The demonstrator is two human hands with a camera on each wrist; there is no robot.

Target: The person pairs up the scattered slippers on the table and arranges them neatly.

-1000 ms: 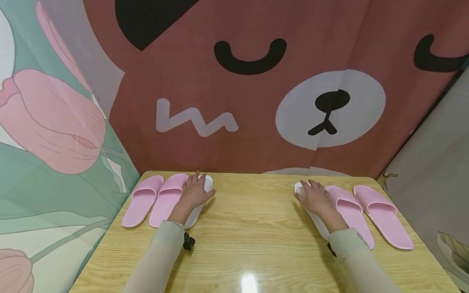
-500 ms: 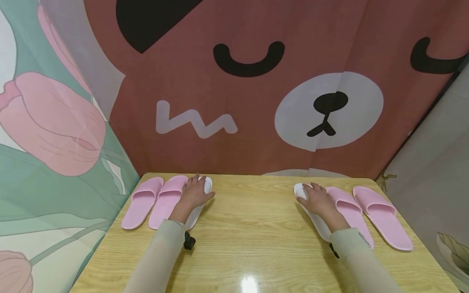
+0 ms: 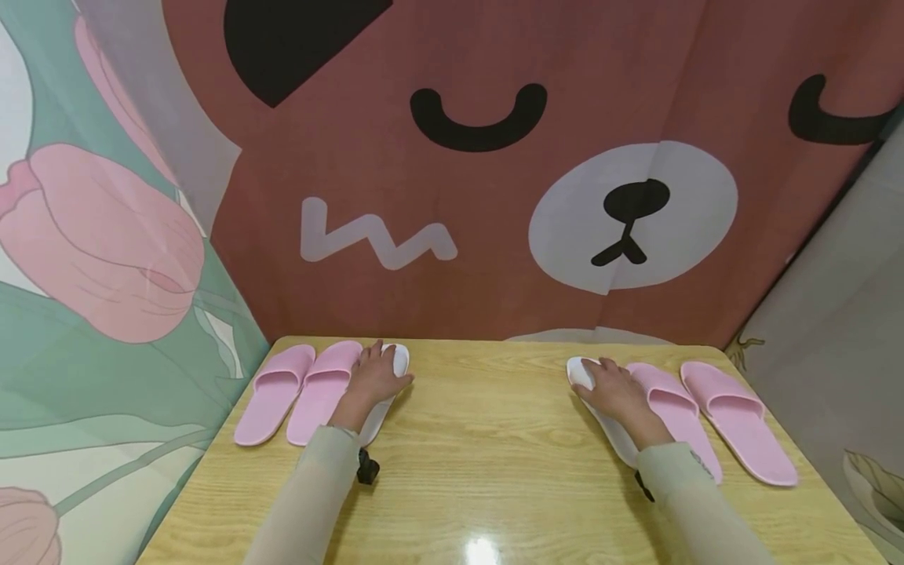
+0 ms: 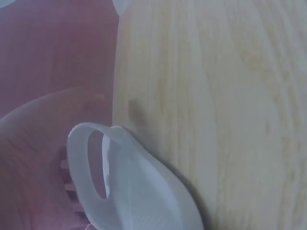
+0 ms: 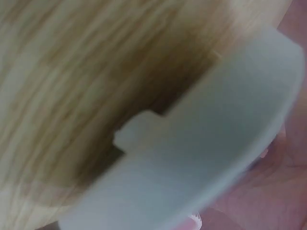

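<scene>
My left hand (image 3: 374, 378) rests over the upper of a white slipper (image 3: 401, 359) near the table's back edge, fingers spread forward and thumb out to the right. In the left wrist view, that slipper's foot opening shows beside the hand. On the right, my right hand (image 3: 616, 399) lies across another white slipper (image 3: 581, 370), its thumb at the inner side. The right wrist view has the white slipper's edge (image 5: 201, 129) close up and blurred, with the palm beside it. Each hand partly covers its slipper.
Two pink slippers (image 3: 318, 404) lie left of the left white slipper, and two more pink slippers (image 3: 688, 439) lie right of the right one. Everything sits on a wood-grain table (image 3: 487, 439). A bear-print curtain (image 3: 480, 298) hangs behind it, with printed curtains (image 3: 106, 235) at the sides.
The whole head view shifts slightly downward. Both hands and the slippers otherwise stay in the same places relative to the table.
</scene>
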